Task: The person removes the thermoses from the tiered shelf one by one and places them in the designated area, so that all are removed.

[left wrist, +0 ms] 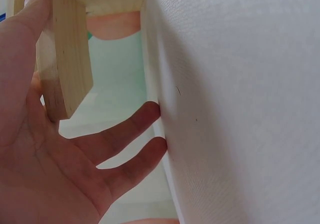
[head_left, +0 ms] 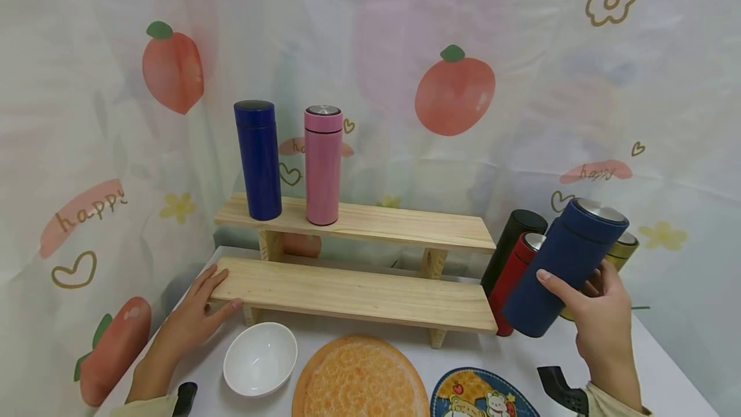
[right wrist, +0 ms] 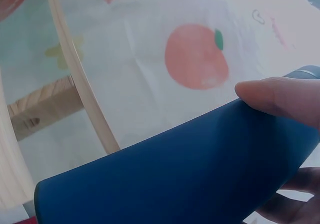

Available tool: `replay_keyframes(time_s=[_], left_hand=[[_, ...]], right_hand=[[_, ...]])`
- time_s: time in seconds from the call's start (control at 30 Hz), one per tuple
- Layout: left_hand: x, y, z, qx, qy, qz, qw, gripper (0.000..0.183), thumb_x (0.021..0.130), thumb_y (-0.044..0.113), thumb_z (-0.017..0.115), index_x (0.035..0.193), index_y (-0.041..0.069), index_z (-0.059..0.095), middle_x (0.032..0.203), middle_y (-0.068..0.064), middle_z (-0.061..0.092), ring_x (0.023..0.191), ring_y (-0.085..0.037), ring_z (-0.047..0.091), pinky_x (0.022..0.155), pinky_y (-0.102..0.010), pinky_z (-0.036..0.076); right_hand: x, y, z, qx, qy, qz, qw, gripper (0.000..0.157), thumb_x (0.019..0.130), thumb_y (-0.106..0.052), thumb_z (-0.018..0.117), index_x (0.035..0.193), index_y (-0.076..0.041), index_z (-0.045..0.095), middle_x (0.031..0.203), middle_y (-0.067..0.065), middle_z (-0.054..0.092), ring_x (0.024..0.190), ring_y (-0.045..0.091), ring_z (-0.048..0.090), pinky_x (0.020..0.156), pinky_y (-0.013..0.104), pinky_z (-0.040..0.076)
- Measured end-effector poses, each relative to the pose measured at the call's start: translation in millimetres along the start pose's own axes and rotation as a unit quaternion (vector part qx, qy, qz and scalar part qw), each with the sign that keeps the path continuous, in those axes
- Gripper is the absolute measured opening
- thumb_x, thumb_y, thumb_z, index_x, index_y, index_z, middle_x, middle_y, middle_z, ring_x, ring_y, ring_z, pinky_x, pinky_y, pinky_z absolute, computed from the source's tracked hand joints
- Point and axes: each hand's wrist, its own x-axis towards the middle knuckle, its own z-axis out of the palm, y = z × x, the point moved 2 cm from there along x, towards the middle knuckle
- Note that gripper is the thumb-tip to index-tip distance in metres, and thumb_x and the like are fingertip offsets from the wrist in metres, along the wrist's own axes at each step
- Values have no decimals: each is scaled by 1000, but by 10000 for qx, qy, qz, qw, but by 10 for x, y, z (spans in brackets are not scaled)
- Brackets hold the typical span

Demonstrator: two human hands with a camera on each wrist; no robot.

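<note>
My right hand (head_left: 608, 317) grips a dark blue thermos flask (head_left: 558, 269) with a silver lid, tilted in the air to the right of the stand. In the right wrist view the thumb lies along the blue flask (right wrist: 165, 169). My left hand (head_left: 193, 307) rests at the left end of the two-tier wooden shelf (head_left: 347, 288), touching its lower board. The left wrist view shows that board's end (left wrist: 70, 54) beside the thumb, with two straight fingers at the table edge. On the upper board stand a glossy blue flask (head_left: 258, 159) and a pink flask (head_left: 323, 166).
Behind the held flask are a black flask (head_left: 515, 237), a red flask (head_left: 515, 278) and a gold flask (head_left: 622, 250). A white bowl (head_left: 260, 359), a round waffle-patterned mat (head_left: 361, 378) and a blue cartoon mat (head_left: 480, 394) lie in front. A printed curtain hangs behind.
</note>
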Motion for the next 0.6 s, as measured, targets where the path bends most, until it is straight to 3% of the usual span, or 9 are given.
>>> replay_keyframes(time_s=[0.27,0.6], left_hand=[[12,-2,9,37,-66,-67,9999,87,102,57,68,164,7,34,172,-27,17,148,-61,32,106,-81,36],[1,18,-11,12,-52,-68,10000,86,102,56,69,164,6,35,172,-27,17,147,-60,35,107,-78,39]], right_hand=[[87,71,-138,118,244,241,9993,95,97,-23,82,172,-25,23,175,13,28,159,45,24,124,69,14],[165,134,-216,-6,526,382,9979,94,98,-24,82,172,-21,24,176,12,26,160,44,23,125,65,14]])
